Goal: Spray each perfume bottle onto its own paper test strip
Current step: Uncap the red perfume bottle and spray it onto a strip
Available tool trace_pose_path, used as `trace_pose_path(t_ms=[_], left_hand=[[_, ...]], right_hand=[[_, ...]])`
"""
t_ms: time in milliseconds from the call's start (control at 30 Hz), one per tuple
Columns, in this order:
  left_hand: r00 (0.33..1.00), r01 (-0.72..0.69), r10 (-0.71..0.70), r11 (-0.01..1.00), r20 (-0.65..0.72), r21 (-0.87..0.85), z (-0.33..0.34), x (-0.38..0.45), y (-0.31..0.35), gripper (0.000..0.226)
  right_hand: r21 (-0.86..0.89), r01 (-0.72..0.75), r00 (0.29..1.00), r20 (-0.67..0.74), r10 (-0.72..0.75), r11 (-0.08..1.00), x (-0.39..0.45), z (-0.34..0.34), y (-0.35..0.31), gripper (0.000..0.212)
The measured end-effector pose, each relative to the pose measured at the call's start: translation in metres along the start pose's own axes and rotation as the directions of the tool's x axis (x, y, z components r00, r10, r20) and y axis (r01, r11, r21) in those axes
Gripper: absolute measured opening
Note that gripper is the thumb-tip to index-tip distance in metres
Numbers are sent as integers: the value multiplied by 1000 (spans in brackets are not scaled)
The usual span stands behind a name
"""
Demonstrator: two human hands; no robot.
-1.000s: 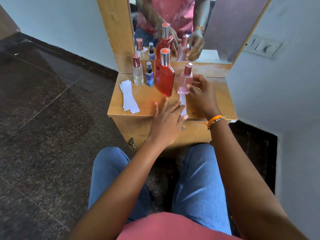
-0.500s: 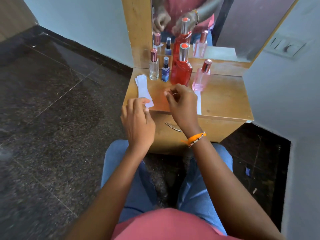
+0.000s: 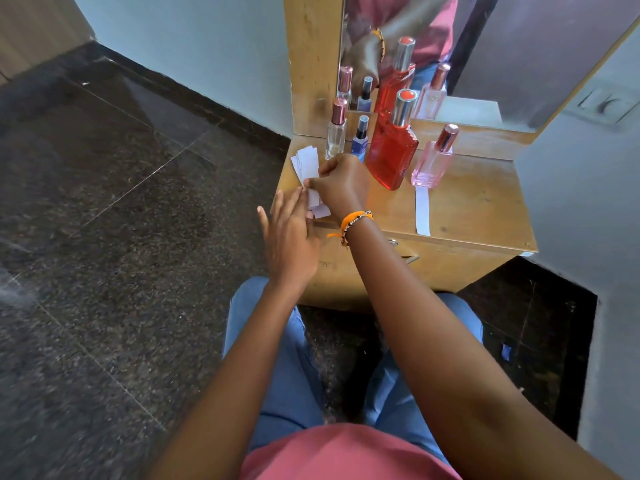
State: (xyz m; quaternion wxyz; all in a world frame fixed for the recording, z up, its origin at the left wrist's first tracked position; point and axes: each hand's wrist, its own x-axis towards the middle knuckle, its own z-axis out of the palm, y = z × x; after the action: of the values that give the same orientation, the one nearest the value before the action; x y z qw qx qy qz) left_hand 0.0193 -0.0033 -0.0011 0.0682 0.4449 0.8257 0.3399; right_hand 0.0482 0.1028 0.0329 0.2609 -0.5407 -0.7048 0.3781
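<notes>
Several perfume bottles stand in a row on the wooden dresser top (image 3: 478, 202): a clear bottle (image 3: 336, 133), a small blue bottle (image 3: 360, 140), a large red bottle (image 3: 393, 150) and a pink bottle (image 3: 433, 161). One paper strip (image 3: 422, 211) lies in front of the pink bottle. A stack of white strips (image 3: 306, 164) lies at the left end. My right hand (image 3: 341, 183) pinches a strip at that stack. My left hand (image 3: 291, 233) rests flat beside it with fingers spread, touching the stack's near end.
A mirror (image 3: 467, 46) stands behind the bottles and repeats them. A wall with a switch plate (image 3: 606, 103) closes the right side. Dark stone floor (image 3: 121, 220) spreads to the left. My knees in blue jeans (image 3: 277, 341) sit below the dresser front.
My right hand moved left from the dresser middle to the strip stack and pinched a strip. My left hand opened flat at the stack's near end. The view shifted left.
</notes>
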Motion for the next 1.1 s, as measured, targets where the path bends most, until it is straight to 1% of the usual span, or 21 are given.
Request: trace_pose_path(t_ms=[100, 267, 367, 400, 467, 533, 600, 667, 733, 800, 900, 967, 1100], left_hand=[[1000, -4, 4, 1000, -12, 14, 1, -1, 0, 47], [1000, 10, -9, 998, -24, 65, 3, -1, -1, 46], [999, 24, -21, 996, -27, 81, 1, 2, 1, 43], [999, 29, -27, 996, -27, 82, 0, 3, 3, 42], [999, 35, -32, 997, -41, 73, -3, 4, 6, 41], [997, 9, -4, 998, -73, 61, -6, 4, 10, 41], [994, -37, 42, 998, -102, 51, -7, 4, 18, 42], [990, -72, 73, 997, -118, 18, -7, 2, 28, 40], [986, -117, 112, 992, -125, -34, -3, -1, 41, 36], [983, -153, 138, 981, -124, -119, 3, -5, 57, 33], [984, -171, 156, 956, -80, -239, 14, -8, 78, 31], [987, -161, 154, 945, -44, -284, 20, -8, 88, 32], [990, -138, 140, 952, -14, -273, 29, -5, 94, 32]], right_hand=[[70, -38, 999, 10, 38, 997, 1, -4, 1, 21], [102, -41, 999, -7, 42, 994, 1, -9, 3, 22], [144, -33, 999, -19, 36, 989, 0, -15, 5, 17], [152, -18, 1000, -18, 21, 988, -2, -19, 5, 15], [142, 27, 999, -21, -24, 990, -9, -26, 9, 19], [112, 88, 996, -42, -84, 990, -22, -36, 15, 30], [108, 161, 986, -58, -156, 981, -37, -47, 26, 31], [134, 209, 976, -98, -197, 969, -52, -59, 40, 26], [171, 220, 964, -191, -187, 960, -63, -71, 58, 18], [188, 203, 944, -298, -141, 961, -68, -83, 73, 12], [172, 145, 913, -403, -64, 974, -66, -99, 92, 11], [134, 112, 897, -440, -42, 985, -61, -107, 101, 12], [34, 72, 891, -452, -49, 997, -49, -118, 111, 12]])
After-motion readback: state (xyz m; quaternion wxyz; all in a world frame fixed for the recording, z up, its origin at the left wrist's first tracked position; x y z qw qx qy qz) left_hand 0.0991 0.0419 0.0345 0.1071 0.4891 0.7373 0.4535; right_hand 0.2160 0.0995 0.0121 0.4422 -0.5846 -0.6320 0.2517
